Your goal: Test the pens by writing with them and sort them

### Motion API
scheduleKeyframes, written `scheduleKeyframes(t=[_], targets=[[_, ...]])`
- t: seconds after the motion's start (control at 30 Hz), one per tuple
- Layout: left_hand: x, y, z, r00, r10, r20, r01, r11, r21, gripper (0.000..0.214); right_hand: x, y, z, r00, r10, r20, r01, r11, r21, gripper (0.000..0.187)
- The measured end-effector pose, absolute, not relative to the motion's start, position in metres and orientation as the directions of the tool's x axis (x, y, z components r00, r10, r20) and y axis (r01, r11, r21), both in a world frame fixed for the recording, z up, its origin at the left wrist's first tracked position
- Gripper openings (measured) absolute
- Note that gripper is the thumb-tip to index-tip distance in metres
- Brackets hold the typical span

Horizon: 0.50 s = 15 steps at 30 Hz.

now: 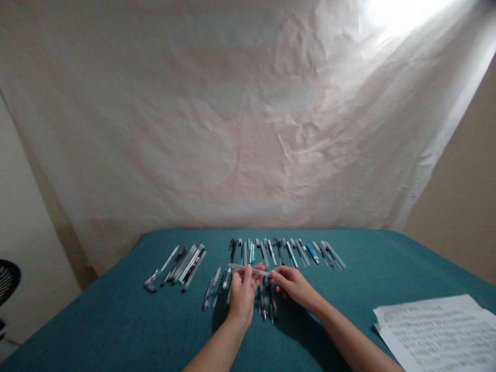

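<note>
A thin clear pen barrel [242, 267] is held nearly level above the table, between my two hands. My left hand [245, 289] is closed on its middle, with the thumb on top and the fingers beneath. At the right end, the thumb and fingertips of my right hand [292, 285] pinch it. Below my hands lie several pens and pen parts [267, 305], partly hidden by them. More clear and dark pens [211, 292] lie just left of my left hand.
Along the far side runs a row of pens and caps [291, 253], one of them a blue pen [312, 253]. A bundle of pens [189, 264] lies to the left. Written paper sheets [434, 325] rest at the right on the green tablecloth [116, 320].
</note>
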<state>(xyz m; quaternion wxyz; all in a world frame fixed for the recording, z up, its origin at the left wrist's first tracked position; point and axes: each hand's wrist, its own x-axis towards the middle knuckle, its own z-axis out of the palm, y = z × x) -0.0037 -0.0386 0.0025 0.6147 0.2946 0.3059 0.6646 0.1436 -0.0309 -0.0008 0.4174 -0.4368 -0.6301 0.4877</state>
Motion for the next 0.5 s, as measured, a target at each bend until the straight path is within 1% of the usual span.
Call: scheduleKeyframes(t=[0.1, 0.2, 0.37, 0.43, 0.5], targets=[[-0.0042, -0.0378, 0.0015, -0.083, 0.997, 0.012, -0.632, -0.062, 0.772, 0.017, 0.143, -0.0314, -0.0013, -0.273, 0.955, 0.111, 0.2, 0.17, -0.965, 0.041], [-0.0043, -0.0374, 0.0005, -0.091, 0.996, 0.015, -0.631, -0.069, 0.773, 0.016, 0.1432, -0.0302, -0.0033, -0.234, 0.956, 0.177, 0.256, 0.236, -0.937, 0.034], [-0.0042, -0.0372, -0.0002, -0.103, 0.995, 0.014, -0.629, -0.076, 0.774, 0.014, 0.1434, -0.0289, -0.0051, -0.14, 0.956, 0.259, 0.346, 0.293, -0.891, 0.026], [-0.0042, -0.0371, -0.0002, -0.106, 0.994, 0.013, -0.628, -0.077, 0.774, 0.014, 0.1432, -0.0296, -0.0039, -0.125, 0.953, 0.278, 0.351, 0.304, -0.886, 0.025], [-0.0043, -0.0368, -0.0004, -0.113, 0.994, 0.009, -0.627, -0.079, 0.775, 0.014, 0.1426, -0.0307, -0.0023, -0.144, 0.954, 0.263, 0.324, 0.296, -0.898, 0.026]])
